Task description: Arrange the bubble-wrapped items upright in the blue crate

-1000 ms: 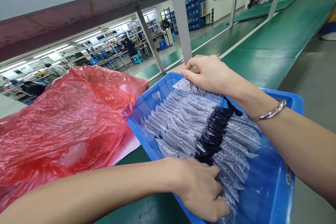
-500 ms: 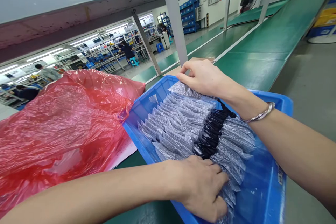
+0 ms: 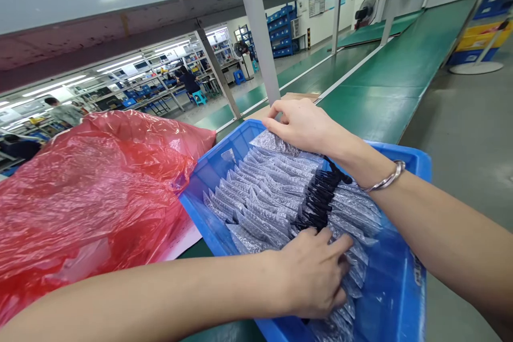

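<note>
Reaching into the near end of a blue bin (image 3: 401,299), the left hand (image 3: 315,272) is curled over bubble-wrap sleeves (image 3: 264,187), can't tell if it's gripping. Their row runs lengthwise away to the right hand (image 3: 300,124), well apart at the far end, grip unclear too. Green surface (image 3: 196,250) underneath, red plastic (image 3: 100,181) alongside, seated person (image 3: 188,80) way back.

A fan (image 3: 369,8) at upper right, blue racks (image 3: 280,33), a person (image 3: 188,80) on a turquoise stool (image 3: 199,97)
</note>
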Action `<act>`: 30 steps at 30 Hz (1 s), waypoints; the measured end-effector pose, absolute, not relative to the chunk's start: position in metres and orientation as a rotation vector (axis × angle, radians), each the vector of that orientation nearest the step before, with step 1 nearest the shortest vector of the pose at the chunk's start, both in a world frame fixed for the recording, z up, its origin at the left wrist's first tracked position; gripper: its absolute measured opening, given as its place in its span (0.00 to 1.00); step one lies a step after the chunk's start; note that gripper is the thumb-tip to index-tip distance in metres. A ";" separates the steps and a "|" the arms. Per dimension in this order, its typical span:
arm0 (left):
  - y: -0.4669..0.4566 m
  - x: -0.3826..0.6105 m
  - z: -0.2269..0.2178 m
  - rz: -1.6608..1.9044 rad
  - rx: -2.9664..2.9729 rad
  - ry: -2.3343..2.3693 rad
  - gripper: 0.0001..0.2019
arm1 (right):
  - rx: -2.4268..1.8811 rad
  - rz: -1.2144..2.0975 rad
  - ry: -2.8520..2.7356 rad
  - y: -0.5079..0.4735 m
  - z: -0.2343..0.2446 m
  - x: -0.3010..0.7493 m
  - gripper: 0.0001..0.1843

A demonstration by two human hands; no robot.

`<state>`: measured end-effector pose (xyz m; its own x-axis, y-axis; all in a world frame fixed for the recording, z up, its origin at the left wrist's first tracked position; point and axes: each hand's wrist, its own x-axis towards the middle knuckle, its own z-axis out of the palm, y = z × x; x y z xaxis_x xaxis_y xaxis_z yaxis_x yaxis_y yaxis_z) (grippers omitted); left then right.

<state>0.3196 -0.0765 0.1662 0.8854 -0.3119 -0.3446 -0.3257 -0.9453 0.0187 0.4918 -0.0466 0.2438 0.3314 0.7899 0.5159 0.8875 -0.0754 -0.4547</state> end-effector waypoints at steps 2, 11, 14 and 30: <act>-0.073 0.322 0.161 0.407 -3.004 0.580 0.18 | -1.877 -0.177 -1.479 -0.047 0.244 0.492 0.12; -0.063 0.356 0.165 0.651 -3.196 0.466 0.24 | -1.814 -0.184 -1.455 -0.051 0.248 0.492 0.10; -0.063 0.366 0.162 0.673 -3.243 0.379 0.25 | -1.827 -0.196 -1.431 -0.052 0.250 0.493 0.10; -0.053 0.372 0.134 0.230 -2.946 0.673 0.15 | -1.851 -0.190 -1.384 -0.058 0.258 0.494 0.11</act>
<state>0.3719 -0.0530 0.1336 0.8902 -0.4220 -0.1717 -0.4388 -0.8955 -0.0739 0.4942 -0.0577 0.2575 0.3902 0.7405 0.5472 0.8604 -0.0817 -0.5030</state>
